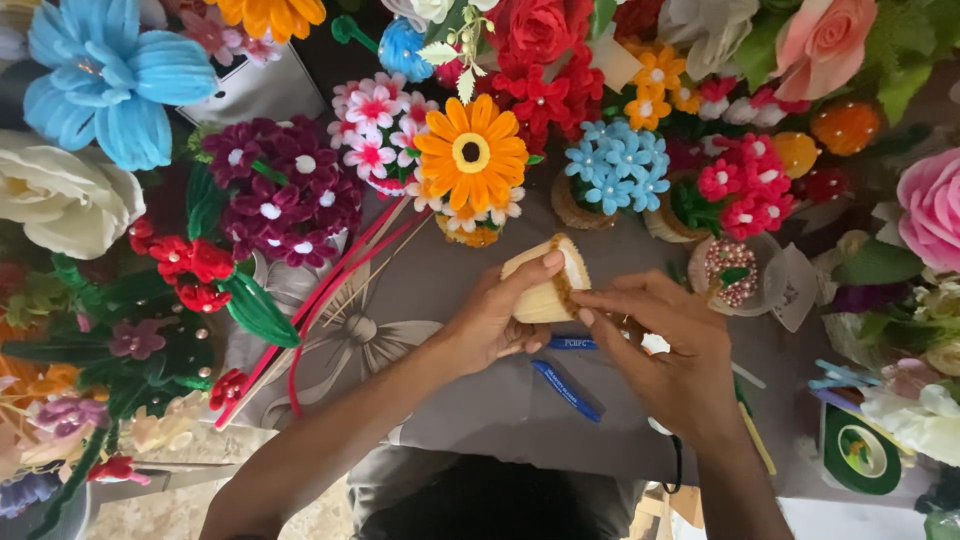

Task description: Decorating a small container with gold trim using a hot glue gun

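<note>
Cup (545, 285) of pale cream colour, small and ribbed, sits tilted between the two hands above the middle of the bench (470, 400), its open end turned up and to the right. At the far left stand a big blue flower (105, 80) and a white rose (60, 195), with a bunch of dark purple blossoms (285, 195) beside them and red stems (330, 290) slanting down across the grey cloth. The left hand (495, 315) grips the cup from below — its fingers wrapped round the side, thumb (535, 268) pressed on the upper edge. Just behind the cup stands an orange daisy (470, 152) in a little pot. Under the hands lie two blue pens (568, 390) on the bench. The right hand (670, 345) comes in from the right, fingers drawn together in a pinch at the cup's brown rim (566, 290). Further right are blue blossoms (618, 165), then red ones (745, 190), and a pink rose (935, 205) at the edge — a green roll of tape (860, 455) lies below it.
</note>
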